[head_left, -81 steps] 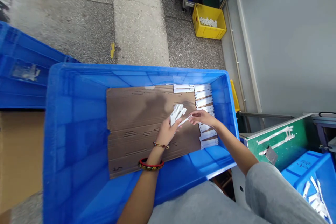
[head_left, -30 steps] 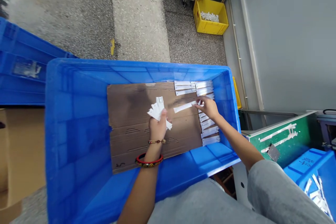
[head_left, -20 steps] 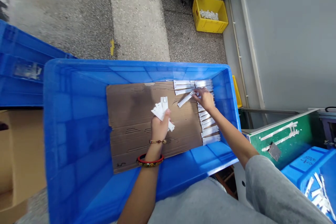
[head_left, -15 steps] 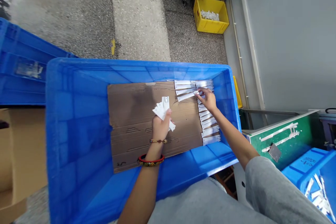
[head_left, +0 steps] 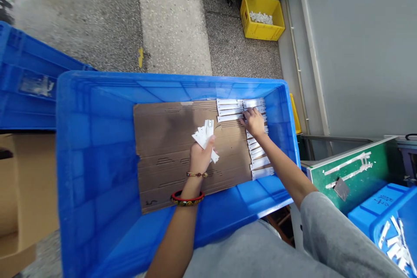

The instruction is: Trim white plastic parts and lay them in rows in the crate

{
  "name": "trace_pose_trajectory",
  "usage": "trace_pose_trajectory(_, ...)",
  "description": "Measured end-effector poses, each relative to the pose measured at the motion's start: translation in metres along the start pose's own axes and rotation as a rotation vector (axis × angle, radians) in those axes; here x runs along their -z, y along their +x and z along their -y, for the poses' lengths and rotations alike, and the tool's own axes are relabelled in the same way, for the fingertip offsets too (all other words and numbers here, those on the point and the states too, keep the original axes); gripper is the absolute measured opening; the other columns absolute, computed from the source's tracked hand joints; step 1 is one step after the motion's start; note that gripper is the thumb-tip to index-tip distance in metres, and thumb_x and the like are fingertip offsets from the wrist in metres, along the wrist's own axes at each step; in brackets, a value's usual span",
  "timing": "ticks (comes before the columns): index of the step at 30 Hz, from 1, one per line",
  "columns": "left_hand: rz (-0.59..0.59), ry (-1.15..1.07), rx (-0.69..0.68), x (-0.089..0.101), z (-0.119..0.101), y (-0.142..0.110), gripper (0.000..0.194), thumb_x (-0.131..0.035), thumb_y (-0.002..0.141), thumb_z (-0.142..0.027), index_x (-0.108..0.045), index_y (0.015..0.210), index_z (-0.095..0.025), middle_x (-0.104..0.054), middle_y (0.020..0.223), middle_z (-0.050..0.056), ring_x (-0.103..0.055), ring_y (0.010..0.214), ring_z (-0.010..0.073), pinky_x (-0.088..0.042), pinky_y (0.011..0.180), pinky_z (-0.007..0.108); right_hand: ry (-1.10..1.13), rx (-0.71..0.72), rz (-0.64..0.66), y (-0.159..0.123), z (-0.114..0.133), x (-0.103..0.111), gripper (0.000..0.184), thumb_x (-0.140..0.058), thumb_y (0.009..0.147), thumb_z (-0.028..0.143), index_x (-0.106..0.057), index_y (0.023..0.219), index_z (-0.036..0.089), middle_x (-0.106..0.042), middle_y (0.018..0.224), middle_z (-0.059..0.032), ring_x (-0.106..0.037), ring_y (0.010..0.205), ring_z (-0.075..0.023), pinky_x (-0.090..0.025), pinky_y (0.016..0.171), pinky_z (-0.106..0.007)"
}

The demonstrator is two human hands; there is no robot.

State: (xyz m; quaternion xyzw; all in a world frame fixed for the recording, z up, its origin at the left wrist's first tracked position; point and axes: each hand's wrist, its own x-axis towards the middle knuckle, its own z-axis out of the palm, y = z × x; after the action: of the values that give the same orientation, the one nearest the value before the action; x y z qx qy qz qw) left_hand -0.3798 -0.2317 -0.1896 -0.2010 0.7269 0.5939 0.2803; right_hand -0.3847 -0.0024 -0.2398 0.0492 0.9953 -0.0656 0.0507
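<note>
My left hand [head_left: 199, 156] is closed round a fanned bunch of white strips [head_left: 205, 134], held above the brown cardboard sheet [head_left: 169, 147]. The cardboard lies in a large blue bin [head_left: 176, 79]. At the right of the sheet, my right hand [head_left: 254, 122] has its fingers closed at the right end of a flat white strip [head_left: 228, 118]; the fingertips partly hide that end. This strip lies below a few others in a short second column. Further white strips [head_left: 260, 163] form a column along the bin's right side, partly covered by my right hand and forearm.
A yellow crate [head_left: 263, 34] with small white pieces stands on the floor beyond the bin. Another blue bin [head_left: 32, 82] and a cardboard box [head_left: 35, 191] are at left. At lower right, a blue container [head_left: 368, 215] holds loose white strips beside a green panel [head_left: 355, 169].
The strip under my right hand has swung from slanted to nearly level, up against the strip above it. My right hand has shifted slightly left, and my left hand slightly right with its bunch.
</note>
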Motion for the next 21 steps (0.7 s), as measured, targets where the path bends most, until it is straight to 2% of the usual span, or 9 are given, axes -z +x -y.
trace_pose_trajectory(3,0.007,0.047,0.001,0.0,0.002,0.001,0.041,-0.061,0.068,-0.047,-0.067,0.084,-0.01,-0.058,0.053,-0.001,-0.058,0.042,0.0161,-0.047,0.04,0.026,0.057,-0.015,-0.011,-0.002,0.003,0.007,0.028,-0.055,0.093,0.034,-0.065,0.109,0.013,-0.062,0.112,-0.0169,-0.05,0.106,-0.0305,-0.042,0.09,-0.041)
trace_pose_trajectory(5,0.017,0.092,-0.003,0.0,0.003,0.001,0.04,-0.06,0.071,-0.047,-0.067,0.083,-0.01,-0.061,0.054,0.001,-0.06,0.044,0.0176,-0.049,0.043,0.028,0.221,-0.015,-0.033,-0.004,0.012,0.014,0.029,-0.054,0.094,0.034,-0.065,0.113,0.014,-0.064,0.11,-0.0151,-0.052,0.106,-0.0288,-0.043,0.092,-0.041)
trace_pose_trajectory(7,0.038,0.156,-0.012,0.001,0.002,0.002,0.038,-0.06,0.072,-0.045,-0.069,0.082,-0.009,-0.064,0.056,0.004,-0.062,0.046,0.0203,-0.05,0.046,0.03,0.544,0.006,-0.003,-0.009,0.026,0.019,0.032,-0.052,0.095,0.035,-0.063,0.119,0.017,-0.066,0.108,-0.0107,-0.057,0.1,-0.0238,-0.047,0.09,-0.036)
trace_pose_trajectory(9,0.066,0.219,-0.028,0.003,0.001,0.001,0.032,-0.064,0.07,-0.04,-0.071,0.08,-0.01,-0.068,0.06,0.008,-0.067,0.054,0.0246,-0.052,0.051,0.032,0.924,0.029,0.097,-0.015,0.042,0.02,0.037,-0.054,0.093,0.039,-0.061,0.125,0.021,-0.066,0.11,-0.0063,-0.063,0.089,-0.0177,-0.052,0.082,-0.031)
trace_pose_trajectory(12,0.086,0.446,-0.117,0.005,-0.005,-0.003,0.03,-0.067,0.072,-0.033,-0.074,0.091,-0.011,-0.075,0.085,0.016,-0.071,0.082,0.0335,-0.053,0.068,0.036,1.287,-0.058,0.246,-0.031,0.056,0.012,0.043,-0.065,0.083,0.047,-0.066,0.116,0.02,-0.07,0.1,-0.0045,-0.065,0.074,-0.0141,-0.055,0.072,-0.029)
trace_pose_trajectory(14,0.113,0.728,-0.181,0.005,-0.008,-0.006,0.036,-0.06,0.081,-0.037,-0.072,0.103,-0.011,-0.074,0.101,0.021,-0.069,0.096,0.0373,-0.051,0.076,0.039,1.386,-0.201,0.296,-0.044,0.055,0.005,0.045,-0.073,0.073,0.05,-0.07,0.104,0.017,-0.071,0.087,-0.0041,-0.066,0.069,-0.0148,-0.057,0.07,-0.03)
trace_pose_trajectory(17,0.185,1.016,-0.192,0.004,-0.013,-0.01,0.044,-0.046,0.092,-0.042,-0.071,0.109,-0.009,-0.073,0.104,0.024,-0.069,0.097,0.0371,-0.05,0.076,0.039,1.468,-0.364,0.33,-0.063,0.046,-0.001,0.048,-0.08,0.063,0.049,-0.071,0.097,0.016,-0.07,0.08,-0.0032,-0.067,0.071,-0.0155,-0.059,0.072,-0.032)
trace_pose_trajectory(19,0.201,1.066,-0.173,0.002,-0.015,-0.012,0.047,-0.042,0.094,-0.043,-0.071,0.107,-0.009,-0.073,0.102,0.025,-0.07,0.096,0.0356,-0.05,0.075,0.036,1.467,-0.368,0.33,-0.073,0.041,0.001,0.05,-0.08,0.063,0.049,-0.07,0.1,0.017,-0.07,0.084,-0.0031,-0.068,0.073,-0.0153,-0.059,0.073,-0.032)
trace_pose_trajectory(21,0.192,1.11,-0.151,0.0,-0.016,-0.013,0.047,-0.042,0.094,-0.043,-0.072,0.102,-0.008,-0.073,0.1,0.025,-0.07,0.095,0.0345,-0.05,0.074,0.035,1.361,-0.3,0.322,-0.08,0.039,0.006,0.048,-0.079,0.067,0.048,-0.07,0.104,0.018,-0.07,0.089,-0.0037,-0.068,0.075,-0.015,-0.058,0.074,-0.03)
